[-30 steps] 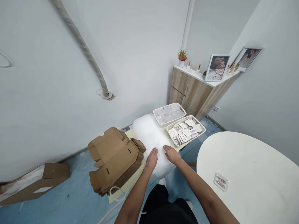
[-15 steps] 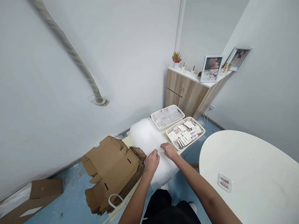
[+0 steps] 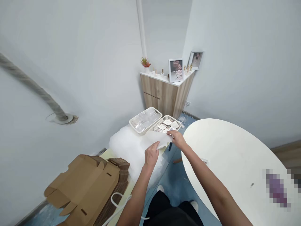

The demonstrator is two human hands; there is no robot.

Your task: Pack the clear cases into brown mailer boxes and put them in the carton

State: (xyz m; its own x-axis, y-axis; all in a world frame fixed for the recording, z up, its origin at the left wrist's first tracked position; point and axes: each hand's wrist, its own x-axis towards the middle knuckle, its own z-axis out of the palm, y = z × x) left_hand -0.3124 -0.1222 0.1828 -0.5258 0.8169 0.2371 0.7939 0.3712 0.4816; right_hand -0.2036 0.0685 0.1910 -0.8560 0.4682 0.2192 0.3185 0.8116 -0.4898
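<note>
A thin white foam sheet [image 3: 152, 137] is lifted between my two hands. My left hand [image 3: 151, 153] pinches its near edge, fingers closed. At its right corner, the closed fingers of my right hand [image 3: 176, 138] grip the same sheet. Beneath lies a thick pile of soft white sheets [image 3: 124, 147]. Just beyond the lifted sheet stands a white basket [image 3: 178, 120] of small printed cards and packs, partly covered from view by the sheet. Beside it, another white basket [image 3: 137, 130] holds clear plastic boxes.
Flattened brown cardboard boxes [image 3: 91, 179] are stacked left of the pile, with a white cable [image 3: 117, 205] near them. A round white table [image 3: 225, 150] stands to the right. Against the far wall, a wooden cabinet [image 3: 162, 91] carries framed photos, small bottles and a plant.
My hands have raised a sheet off the pile and moved it toward the card basket. The view has turned right, showing more of the round table and a blurred patch there.
</note>
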